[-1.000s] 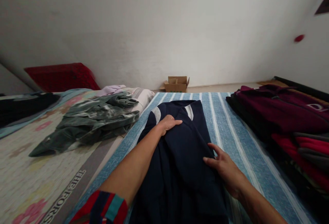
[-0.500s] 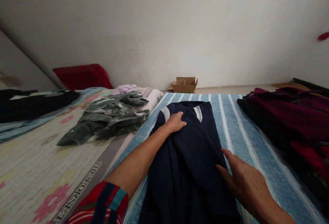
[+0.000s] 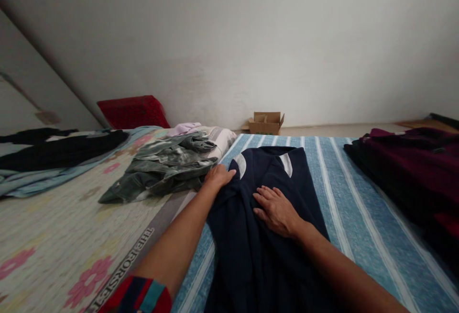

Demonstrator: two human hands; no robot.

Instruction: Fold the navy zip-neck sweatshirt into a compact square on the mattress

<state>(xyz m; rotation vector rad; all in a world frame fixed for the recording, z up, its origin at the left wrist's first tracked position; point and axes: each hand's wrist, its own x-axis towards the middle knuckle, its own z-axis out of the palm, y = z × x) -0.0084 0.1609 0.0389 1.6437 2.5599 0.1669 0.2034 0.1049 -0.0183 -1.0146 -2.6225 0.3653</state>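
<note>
A navy long-sleeved top [image 3: 297, 179] with pale grey patches by the shoulders lies lengthwise on the blue striped bedding, its sides folded inward. My left hand [image 3: 218, 176] is at its upper left edge, thumb on the cloth and the other fingers partly hidden, closed on the fabric. Flat on the middle of the top rests my right hand [image 3: 276, 210], open, fingers stretched out. The lower end of the top runs out of view at the bottom.
Left of the top, a crumpled grey-green garment [image 3: 158, 169] lies on a flowered sheet [image 3: 64, 231]. Dark clothes [image 3: 64, 150] lie farther left. Maroon and black clothes [image 3: 412, 174] are piled at the right. An open cardboard box [image 3: 265, 124] and a red object [image 3: 132, 112] are near the wall.
My left hand has moved from the top's middle to its left edge. My right hand has left the right edge and now lies flat on the middle. The view has shifted slightly left.
</note>
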